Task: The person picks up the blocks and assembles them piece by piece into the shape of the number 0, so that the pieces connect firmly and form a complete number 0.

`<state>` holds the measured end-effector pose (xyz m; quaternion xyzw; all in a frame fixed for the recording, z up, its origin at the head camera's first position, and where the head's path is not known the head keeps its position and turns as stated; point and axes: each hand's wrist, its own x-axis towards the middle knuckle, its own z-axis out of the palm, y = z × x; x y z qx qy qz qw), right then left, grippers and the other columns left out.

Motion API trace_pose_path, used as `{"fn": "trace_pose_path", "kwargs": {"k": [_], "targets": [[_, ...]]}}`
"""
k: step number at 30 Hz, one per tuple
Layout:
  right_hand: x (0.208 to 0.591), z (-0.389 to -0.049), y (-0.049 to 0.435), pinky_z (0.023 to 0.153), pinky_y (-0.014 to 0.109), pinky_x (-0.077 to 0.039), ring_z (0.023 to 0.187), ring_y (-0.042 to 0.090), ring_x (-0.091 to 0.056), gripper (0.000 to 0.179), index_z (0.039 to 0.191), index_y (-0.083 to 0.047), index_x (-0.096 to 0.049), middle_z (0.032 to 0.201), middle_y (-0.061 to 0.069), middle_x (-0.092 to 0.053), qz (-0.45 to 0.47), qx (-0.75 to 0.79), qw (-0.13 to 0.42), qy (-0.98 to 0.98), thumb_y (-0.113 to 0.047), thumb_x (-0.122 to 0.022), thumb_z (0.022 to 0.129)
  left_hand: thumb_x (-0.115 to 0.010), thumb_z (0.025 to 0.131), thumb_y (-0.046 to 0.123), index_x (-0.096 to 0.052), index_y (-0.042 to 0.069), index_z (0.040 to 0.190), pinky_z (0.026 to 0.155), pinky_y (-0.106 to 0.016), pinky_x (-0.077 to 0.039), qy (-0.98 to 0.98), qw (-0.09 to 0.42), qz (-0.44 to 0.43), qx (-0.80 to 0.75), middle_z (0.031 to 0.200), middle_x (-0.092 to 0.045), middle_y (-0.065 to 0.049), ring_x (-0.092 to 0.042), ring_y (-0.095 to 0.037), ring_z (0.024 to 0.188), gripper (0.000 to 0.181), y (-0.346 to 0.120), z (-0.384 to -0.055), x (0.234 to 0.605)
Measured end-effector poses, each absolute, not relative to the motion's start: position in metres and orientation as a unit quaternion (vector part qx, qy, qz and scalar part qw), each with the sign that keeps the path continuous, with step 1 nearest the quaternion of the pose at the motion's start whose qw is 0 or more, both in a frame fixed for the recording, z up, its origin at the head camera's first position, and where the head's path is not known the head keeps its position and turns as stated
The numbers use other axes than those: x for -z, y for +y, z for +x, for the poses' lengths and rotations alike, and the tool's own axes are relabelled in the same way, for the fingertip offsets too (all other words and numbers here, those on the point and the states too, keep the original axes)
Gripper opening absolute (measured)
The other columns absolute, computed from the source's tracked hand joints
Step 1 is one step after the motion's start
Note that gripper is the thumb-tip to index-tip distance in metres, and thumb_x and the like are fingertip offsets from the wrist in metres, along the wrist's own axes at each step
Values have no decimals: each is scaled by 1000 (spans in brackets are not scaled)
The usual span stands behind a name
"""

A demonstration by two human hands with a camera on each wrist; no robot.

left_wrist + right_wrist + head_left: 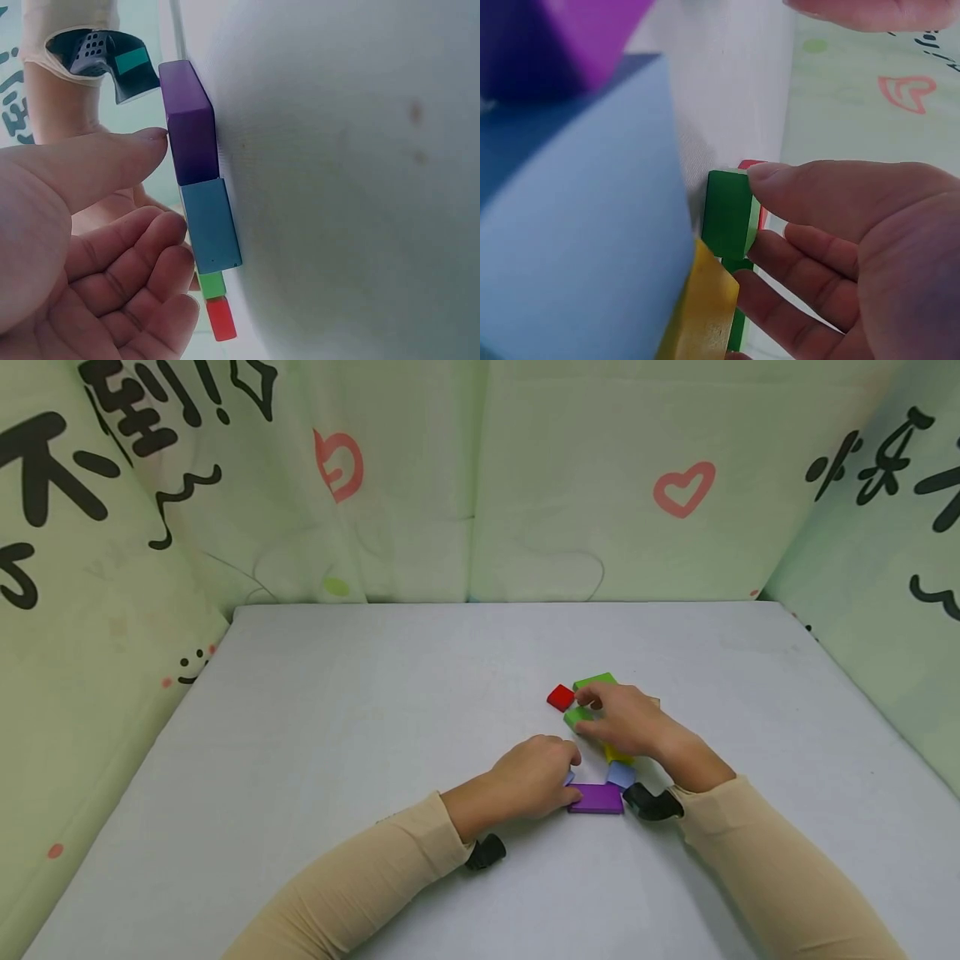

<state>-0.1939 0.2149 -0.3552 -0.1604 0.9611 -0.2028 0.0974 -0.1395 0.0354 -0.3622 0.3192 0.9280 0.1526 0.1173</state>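
Observation:
My left hand [536, 775] has its thumb at the purple block [597, 799] and its bent fingers beside a blue block [212, 225]. In the left wrist view, these fingers wrap around neither block. Farther out, my right hand [630, 718] pinches a small green block [727, 214] between thumb and finger. A red block [560, 697] sits just beyond it, and a longer green block [595, 680] lies behind, partly under the hand. Below the right palm are a yellow block [618, 755] and a second blue block [621, 774] that meets the purple one.
The blocks form a rough ring on the white table [337, 710]. A pale wood-coloured corner [657, 702] shows behind the right hand. Black wrist cameras hang low beside the blocks, the right one [652, 802] close to the purple block. Printed curtains [570, 485] surround the table.

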Motion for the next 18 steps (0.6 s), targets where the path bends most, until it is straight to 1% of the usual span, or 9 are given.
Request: {"fn": "trace_pose_path", "kwargs": {"k": [3,13,18], "targets": [[355,-194,215,93,58,-46,117,40,-58,40,127,3,-60,124,20,-64,-160,206,97,960,-17,-67,94,-78,89,32,-69,9,119,76,-19,-48,929,117,319,-150,99,-67,2,-56,-9,87,39,36,-140,362],[358,-197,215,91,50,-51,111,37,-61,39,127,5,-59,122,20,-65,-170,212,94,958,-14,-65,94,-79,88,32,-69,9,118,76,-19,-48,929,112,319,-150,100,-67,2,-57,-9,88,39,36,-140,362],[358,-198,214,90,49,-51,110,36,-62,40,128,6,-59,122,21,-65,-173,213,92,957,-14,-65,94,-79,88,32,-69,9,119,78,-19,-48,928,110,321,-151,101,-67,1,-58,-10,89,40,35,-140,362]]}}
